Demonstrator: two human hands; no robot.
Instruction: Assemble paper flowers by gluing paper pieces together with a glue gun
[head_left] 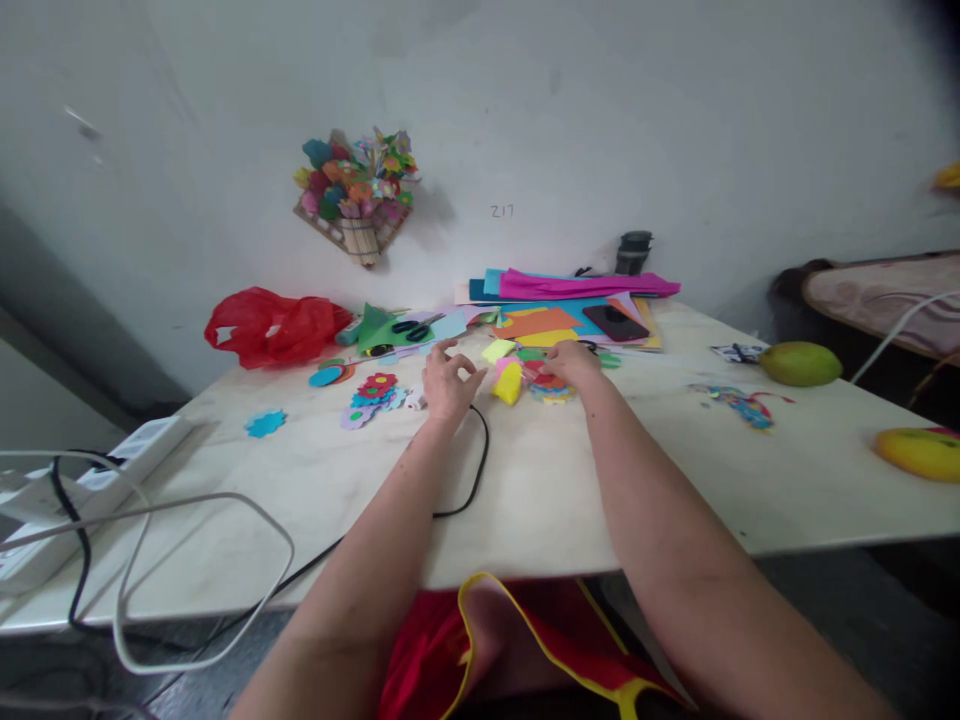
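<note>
My left hand hovers over the middle of the table, thumb and fingers apart, with nothing visible between them. Close under it are a small white object, partly hidden, and a black cord. To its right lie a yellow paper piece and a pale yellow one. My right hand reaches down at a pile of coloured paper cut-outs, fingertips drawn together; what they grip is too small to make out. Stacked paper flowers lie left of my left hand.
Coloured paper sheets, a phone, scissors and a red plastic bag lie toward the wall. At the left is a power strip with loose cables. A green mango and a yellow fruit sit at right.
</note>
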